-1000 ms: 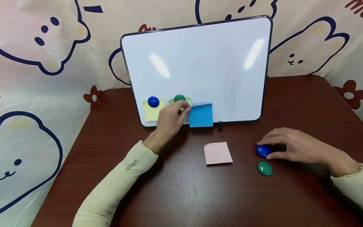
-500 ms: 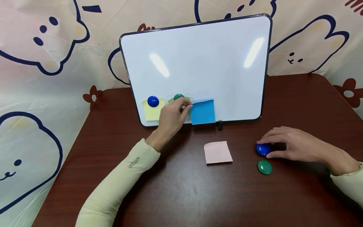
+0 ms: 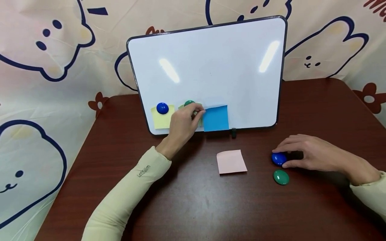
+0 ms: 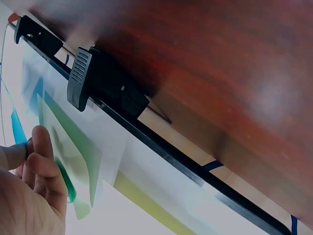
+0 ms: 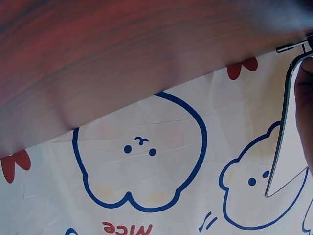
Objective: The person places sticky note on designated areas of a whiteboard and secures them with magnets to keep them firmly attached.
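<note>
Pinching the blue note point(image 3: 216, 118) near its upper left corner with the left hand point(image 3: 183, 122), with thumb and fingertips pressed together on the sheet's edge. Holding it at the lower edge of the whiteboard point(image 3: 229, 67), just right of the pale green note point(image 4: 73, 156); cannot tell whether fully touching the board or slightly apart. Likely light, soft and easily creased, with little stiffness, so probably apt to curl or swing about a single pinched corner. Best held gently by an upper corner, clear of the face.

Gripping the blue magnet point(image 3: 278, 159) on the table point(image 3: 193, 207) with the right hand point(image 3: 313, 155), with thumb and fingers set narrowly on opposite sides; cannot confirm the grip from the right wrist view. Probably hard, sturdy, heavier than paper and rather slippery across its glossy dome, hence best taken by the rim.

Having the loose green magnet point(image 3: 281, 177) just beside it, probably alike in handling, and the pink note point(image 3: 231, 162) well to the left, likely as limp as the blue one and easiest to lift by its curled upper edge.
</note>
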A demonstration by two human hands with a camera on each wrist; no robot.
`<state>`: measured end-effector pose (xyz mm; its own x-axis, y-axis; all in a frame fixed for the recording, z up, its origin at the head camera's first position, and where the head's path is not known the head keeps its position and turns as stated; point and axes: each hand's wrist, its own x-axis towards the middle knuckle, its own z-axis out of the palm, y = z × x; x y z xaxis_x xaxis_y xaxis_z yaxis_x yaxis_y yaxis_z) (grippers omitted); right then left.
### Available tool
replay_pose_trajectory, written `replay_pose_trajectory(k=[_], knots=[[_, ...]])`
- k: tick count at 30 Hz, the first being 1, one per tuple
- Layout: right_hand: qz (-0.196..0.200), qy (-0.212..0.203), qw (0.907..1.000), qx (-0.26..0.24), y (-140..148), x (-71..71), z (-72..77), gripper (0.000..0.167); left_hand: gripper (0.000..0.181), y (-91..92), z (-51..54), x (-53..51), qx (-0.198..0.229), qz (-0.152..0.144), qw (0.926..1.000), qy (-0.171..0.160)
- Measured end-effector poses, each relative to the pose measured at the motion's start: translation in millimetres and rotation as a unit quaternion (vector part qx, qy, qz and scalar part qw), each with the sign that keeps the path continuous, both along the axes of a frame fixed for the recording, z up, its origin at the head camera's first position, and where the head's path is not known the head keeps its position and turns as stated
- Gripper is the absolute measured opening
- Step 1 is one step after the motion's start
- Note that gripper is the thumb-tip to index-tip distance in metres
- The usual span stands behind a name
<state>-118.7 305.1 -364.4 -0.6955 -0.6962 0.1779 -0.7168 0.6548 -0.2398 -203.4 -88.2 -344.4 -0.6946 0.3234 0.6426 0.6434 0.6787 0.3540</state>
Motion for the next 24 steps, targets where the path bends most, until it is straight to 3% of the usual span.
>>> replay_pose_trajectory(k=[24], knots=[[-0.001,0.0,1.0,0.0,0,0.7,0.0,0.046,0.016,13.9,1.2,-7.4,0.0,0.031,0.9995,0.005]])
